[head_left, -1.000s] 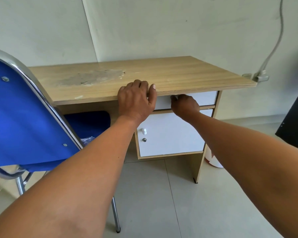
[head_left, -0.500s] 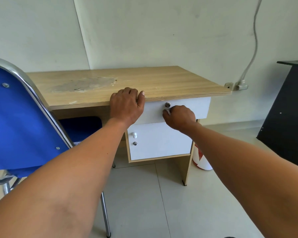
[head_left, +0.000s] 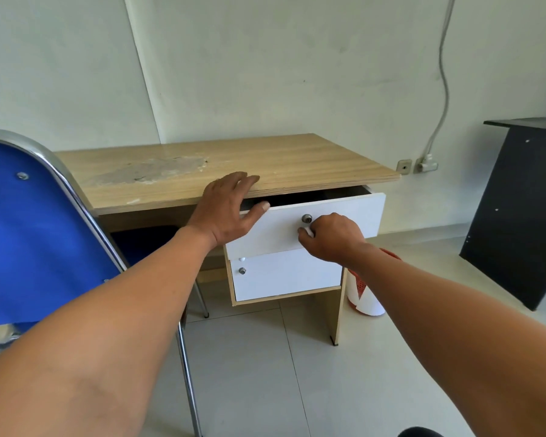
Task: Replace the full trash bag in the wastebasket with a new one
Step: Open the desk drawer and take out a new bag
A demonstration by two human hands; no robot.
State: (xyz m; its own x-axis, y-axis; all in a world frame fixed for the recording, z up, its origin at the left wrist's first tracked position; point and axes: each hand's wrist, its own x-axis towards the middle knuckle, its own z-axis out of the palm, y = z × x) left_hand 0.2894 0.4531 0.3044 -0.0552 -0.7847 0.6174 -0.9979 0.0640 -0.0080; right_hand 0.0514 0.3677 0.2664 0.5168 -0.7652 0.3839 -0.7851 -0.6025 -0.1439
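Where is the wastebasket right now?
In the head view, the wastebasket stands on the floor right of the desk, against its side panel, partly hidden behind the right forearm.

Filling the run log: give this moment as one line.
left hand: rests on desk edge | right hand: pinches drawer knob | drawer: partly open | wastebasket: beside desk

The inside of the open drawer (head_left: 309, 197) was dark under the desk top (head_left: 265, 162), so its contents could not be told. The right hand (head_left: 331, 236) hid the drawer knob it pinched, and the right forearm and desk side covered most of the wastebasket (head_left: 364, 298). The blue chair (head_left: 35, 234) was cut off at the left edge.
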